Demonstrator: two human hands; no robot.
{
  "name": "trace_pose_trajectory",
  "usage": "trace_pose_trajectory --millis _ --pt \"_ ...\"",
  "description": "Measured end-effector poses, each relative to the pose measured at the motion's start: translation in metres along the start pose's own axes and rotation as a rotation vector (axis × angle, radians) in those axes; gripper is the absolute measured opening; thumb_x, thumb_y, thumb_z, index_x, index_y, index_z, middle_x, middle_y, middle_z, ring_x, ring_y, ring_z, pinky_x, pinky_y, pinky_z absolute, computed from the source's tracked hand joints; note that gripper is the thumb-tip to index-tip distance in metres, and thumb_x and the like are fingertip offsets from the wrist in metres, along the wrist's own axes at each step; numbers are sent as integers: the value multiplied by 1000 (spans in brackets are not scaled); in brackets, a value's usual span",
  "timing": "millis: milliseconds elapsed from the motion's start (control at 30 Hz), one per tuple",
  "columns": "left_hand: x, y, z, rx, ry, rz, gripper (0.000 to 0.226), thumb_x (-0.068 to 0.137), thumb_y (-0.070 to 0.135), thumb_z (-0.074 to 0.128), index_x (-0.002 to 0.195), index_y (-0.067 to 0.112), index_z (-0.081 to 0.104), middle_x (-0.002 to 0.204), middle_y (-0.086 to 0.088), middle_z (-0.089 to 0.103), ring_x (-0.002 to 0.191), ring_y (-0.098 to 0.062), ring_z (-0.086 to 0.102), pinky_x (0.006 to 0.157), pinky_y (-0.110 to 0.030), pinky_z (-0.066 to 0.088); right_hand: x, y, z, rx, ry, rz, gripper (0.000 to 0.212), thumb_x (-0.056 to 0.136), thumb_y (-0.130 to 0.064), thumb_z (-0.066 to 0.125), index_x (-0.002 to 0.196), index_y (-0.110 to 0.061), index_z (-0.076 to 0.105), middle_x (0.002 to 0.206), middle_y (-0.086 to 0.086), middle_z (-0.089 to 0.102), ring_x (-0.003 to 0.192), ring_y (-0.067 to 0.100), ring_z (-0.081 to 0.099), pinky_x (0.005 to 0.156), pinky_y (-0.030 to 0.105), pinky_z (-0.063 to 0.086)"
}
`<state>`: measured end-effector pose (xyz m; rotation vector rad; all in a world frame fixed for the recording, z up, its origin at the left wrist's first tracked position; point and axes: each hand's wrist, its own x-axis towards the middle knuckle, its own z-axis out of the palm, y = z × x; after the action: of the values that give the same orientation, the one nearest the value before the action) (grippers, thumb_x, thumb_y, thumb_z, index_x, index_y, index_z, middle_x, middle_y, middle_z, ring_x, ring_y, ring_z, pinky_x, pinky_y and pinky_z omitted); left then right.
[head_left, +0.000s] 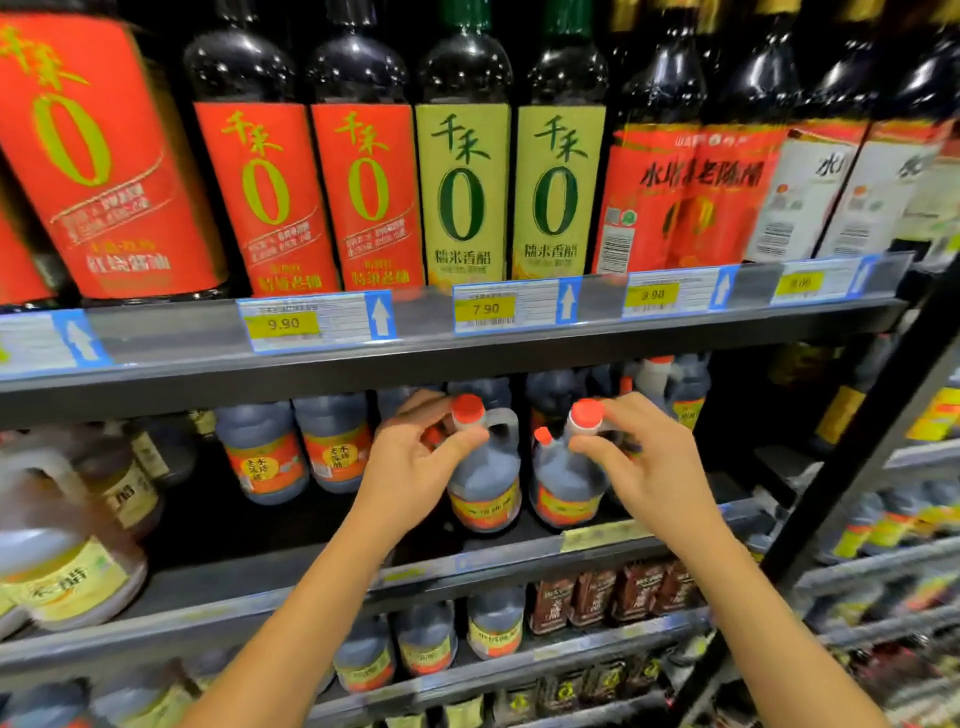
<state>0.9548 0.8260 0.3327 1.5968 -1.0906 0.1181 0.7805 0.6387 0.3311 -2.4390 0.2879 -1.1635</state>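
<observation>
Left hand (415, 467): fingers curled round the left jug (485, 483) at its neck;
Right hand (652, 467): pinching the right jug (566, 493) under its cap;
Jugs: upright, side by side, just behind the shelf lip (519, 558);
Room: upper shelf (467, 358) close above both grips; open shelf floor left of them

Both jugs I'm handling, the left jug (485, 467) and the right jug (566, 475), look like smooth, translucent plastic with a dull sheen. Their red caps (467, 406) are plastic too and fairly matt (it's blurry, so I won't swear to it). The jug labels (485, 506) look like slightly glossy printed film or paper. The tall bottles (356, 67) up top are dark and very glossy; glass or plastic, can't tell. The shelf (208, 384) edge is dark matt metal, with a clear shiny plastic strip (171, 325) over paper price tags (283, 325).
</observation>
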Motion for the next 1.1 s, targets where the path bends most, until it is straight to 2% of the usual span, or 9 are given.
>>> trace_pose_trajectory --millis 133,200,267,367,467,667,833,967,1100 --pt "13 -1 7 26 -3 -37 35 84 12 77 87 46 68 93 11 67 87 4 61 78 -10 47 11 0 -2 -34 27 70 37 88 -30 74 69 -43 45 68 -17 41 70 -6 49 60 14 34" --pt "20 -4 11 -16 -21 -115 42 86 12 75 78 53 68 84 19 69 78 10 60 73 -8 47 19 5 0 -75 14 122 38 87 -33 75 63 -38 46 60 -16 38 63 -4 49 56 17 31" --pt "28 -10 15 36 -44 -160 29 88 18 74 76 44 70 75 21 67 69 10 56 65 -9 44 27 11 3 -96 -48 187 26 90 -37 71 76 -15 65 57 -2 50 54 9 50 54 36 40" --pt "39 -16 20 110 -49 -194 14 88 23 73 84 11 70 74 0 66 64 3 51 61 -11 40 37 13 6 -96 -108 207 34 93 -37 67 121 -17 64 76 12 69 60 30 59 58 45 49" --pt "43 -15 26 116 -67 -192 18 90 24 70 84 7 67 64 9 56 58 8 52 58 -7 39 40 15 10 -157 -99 206 38 95 -35 67 121 -7 64 86 17 70 71 39 62 63 47 50" --pt "43 -14 33 115 -46 -170 17 89 24 71 78 34 62 66 27 62 69 18 55 64 -1 38 42 22 8 -304 -61 177 31 94 -26 67 120 -9 66 114 18 70 115 43 56 94 44 39" --pt "37 -14 34 41 -16 -197 6 88 28 72 91 23 71 73 18 66 70 9 57 65 -7 42 46 24 6 -256 -92 154 37 96 -28 65 129 -11 60 123 14 65 121 40 52 98 41 33" --pt "18 -20 32 -139 -42 -281 45 83 15 78 112 45 59 97 36 67 94 16 61 73 -3 46 39 23 4 -202 -105 136 45 93 -27 69 131 -8 55 120 17 62 111 38 56 90 40 41" --pt "-18 -45 26 -166 -110 -396 68 75 22 85 134 32 51 123 20 65 112 4 62 85 -16 54 -20 19 18 54 224 261 52 86 -36 76 127 -15 53 119 -1 52 112 17 54 92 26 45"
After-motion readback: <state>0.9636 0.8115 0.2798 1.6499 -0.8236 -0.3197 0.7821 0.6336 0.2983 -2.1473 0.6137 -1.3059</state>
